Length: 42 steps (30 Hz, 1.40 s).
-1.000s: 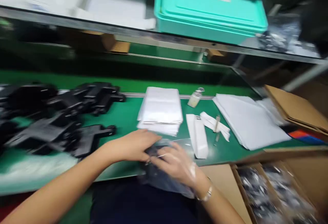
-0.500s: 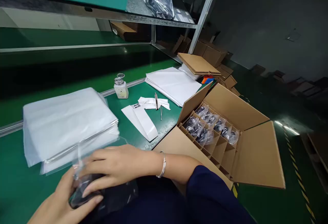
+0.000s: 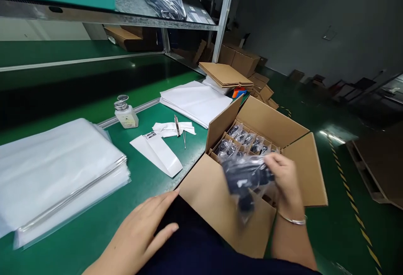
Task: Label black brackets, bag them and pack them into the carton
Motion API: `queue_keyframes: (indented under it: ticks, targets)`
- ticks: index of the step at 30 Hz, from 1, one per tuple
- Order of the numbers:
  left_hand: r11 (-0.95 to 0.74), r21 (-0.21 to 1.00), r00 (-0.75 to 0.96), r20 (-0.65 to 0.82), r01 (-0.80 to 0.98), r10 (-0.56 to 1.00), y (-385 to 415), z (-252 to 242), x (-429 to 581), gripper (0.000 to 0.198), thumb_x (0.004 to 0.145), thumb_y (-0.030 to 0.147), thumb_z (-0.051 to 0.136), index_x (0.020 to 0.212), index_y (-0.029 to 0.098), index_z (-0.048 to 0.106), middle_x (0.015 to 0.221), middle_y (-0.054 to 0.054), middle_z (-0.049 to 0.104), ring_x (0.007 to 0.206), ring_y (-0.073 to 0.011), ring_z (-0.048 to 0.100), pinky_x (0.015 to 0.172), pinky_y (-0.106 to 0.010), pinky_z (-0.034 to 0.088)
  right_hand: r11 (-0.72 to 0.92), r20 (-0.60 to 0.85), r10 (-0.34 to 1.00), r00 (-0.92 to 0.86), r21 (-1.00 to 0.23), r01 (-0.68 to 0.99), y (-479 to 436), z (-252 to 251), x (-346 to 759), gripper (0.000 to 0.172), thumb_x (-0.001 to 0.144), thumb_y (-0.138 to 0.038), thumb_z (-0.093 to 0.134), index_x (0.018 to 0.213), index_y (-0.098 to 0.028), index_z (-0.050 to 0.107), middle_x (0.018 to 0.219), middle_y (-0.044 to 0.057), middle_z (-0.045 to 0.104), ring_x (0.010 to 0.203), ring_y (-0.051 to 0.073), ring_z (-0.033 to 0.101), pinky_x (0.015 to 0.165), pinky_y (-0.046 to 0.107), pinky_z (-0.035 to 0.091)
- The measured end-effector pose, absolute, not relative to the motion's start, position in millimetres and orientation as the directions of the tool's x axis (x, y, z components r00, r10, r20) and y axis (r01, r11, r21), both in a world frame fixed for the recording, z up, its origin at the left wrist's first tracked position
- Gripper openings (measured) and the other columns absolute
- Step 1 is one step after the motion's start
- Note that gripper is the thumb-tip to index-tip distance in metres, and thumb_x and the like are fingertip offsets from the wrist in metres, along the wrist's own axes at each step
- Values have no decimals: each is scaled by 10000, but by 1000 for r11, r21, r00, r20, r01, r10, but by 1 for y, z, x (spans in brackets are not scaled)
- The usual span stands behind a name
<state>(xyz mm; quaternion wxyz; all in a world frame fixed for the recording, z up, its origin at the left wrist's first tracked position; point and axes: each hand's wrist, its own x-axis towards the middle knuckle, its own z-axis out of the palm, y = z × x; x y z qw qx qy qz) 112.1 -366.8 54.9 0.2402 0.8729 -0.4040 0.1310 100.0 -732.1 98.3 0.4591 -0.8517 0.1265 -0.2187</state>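
While the left hand [image 3: 143, 235] lies spread flat at the table [image 3: 147, 182] edge, the right hand [image 3: 283, 178] pinches a bagged part [image 3: 247, 176] over the box [image 3: 217, 199]; the film looks slippery and limp, best gripped around the hard part.

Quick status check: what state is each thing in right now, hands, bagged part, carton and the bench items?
Right hand: closed on the bagged black part, over the carton.
Left hand: open, flat at the bench edge.
Carton: flaps open, far divider cells filled.
Stack of clear bags: lying flat.
Small bottle: upright, capped.
Flattened cardboard: stacked flat.
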Motion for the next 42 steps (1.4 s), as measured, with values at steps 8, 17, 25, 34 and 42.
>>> queue_keyframes:
  ticks: [8,17,25,34,42]
  targets:
    - [-614,363,713,362,-701,-600,-348,48,109,327,974,391,442,1245,246,556,1116,-17,737,958,-176,725,799,-242,592,-668,281,-744,606,-337,-663,-800,78,135,367,824,-416,513,852,-139,753,726,130,691,684,253,574,614,313,352]
    - [-691,486,843,260,-535,-470,-317,40,102,316,952,412,471,1176,259,632,1103,13,746,934,-162,734,763,-184,584,-578,324,-798,508,-173,-798,-778,79,156,367,929,-353,487,1047,-108,733,865,192,715,764,294,625,633,327,329]
    - [-663,564,857,179,-492,-483,-312,20,100,336,920,402,526,1236,329,616,1169,43,722,997,-170,717,828,-195,574,-511,434,-816,382,-233,-827,-780,70,141,340,936,-336,467,987,-128,731,847,188,717,741,277,635,610,318,324]
    - [-650,588,849,131,-482,-512,-317,24,100,317,908,394,530,1180,305,667,1128,9,738,957,-211,730,797,-247,598,-506,236,-844,482,-55,-861,-765,77,130,402,925,-357,395,1053,-180,732,824,195,708,770,323,669,612,350,429]
    - [-634,650,843,19,-419,-537,-322,33,103,337,940,322,495,1252,295,618,1172,-13,720,1025,-190,705,875,-274,574,-668,-36,-744,668,-12,-744,-763,57,163,326,939,-344,468,928,-141,722,897,170,703,844,296,682,688,396,508]
